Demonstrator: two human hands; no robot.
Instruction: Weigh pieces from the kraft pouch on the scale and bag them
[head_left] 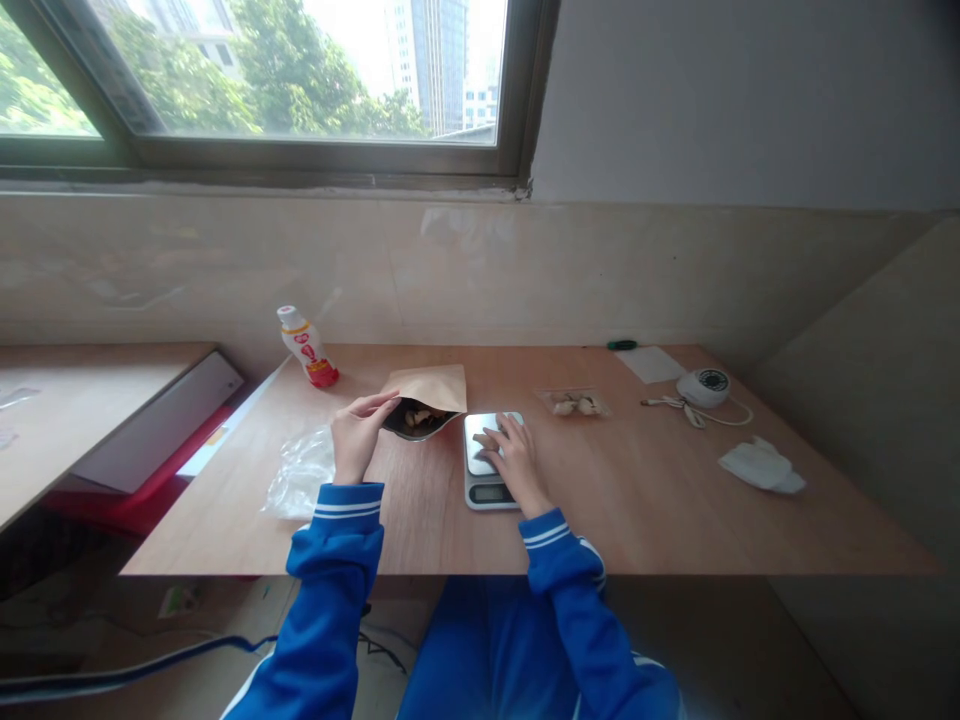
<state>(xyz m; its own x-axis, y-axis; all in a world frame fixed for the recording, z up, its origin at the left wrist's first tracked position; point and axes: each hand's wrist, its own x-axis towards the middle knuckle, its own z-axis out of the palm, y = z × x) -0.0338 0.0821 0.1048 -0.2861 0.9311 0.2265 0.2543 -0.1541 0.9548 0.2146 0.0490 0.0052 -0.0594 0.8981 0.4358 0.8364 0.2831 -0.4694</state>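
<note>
My left hand (359,432) is closed in a pinch on the left edge of a brown kraft paper pouch (431,385). The pouch lies on its side, its dark-lined mouth toward me, and dried brown pieces (421,417) show inside. My right hand (514,462) is over the bright metal plate of a small kitchen scale (472,478). A small dried brown piece (485,440) shows at its thumb and fingertips, low over the plate or touching it. The scale's display (490,493) faces me, too small to read.
A crumpled clear plastic bag (296,478) lies left of the pouch, a white-and-red bottle (309,350) behind it. To the right are a clear packet of pale pieces (576,403), a white dome camera (702,388) with its cable, white paper (649,364), a green-handled tool (622,345) and a crumpled white item (762,466).
</note>
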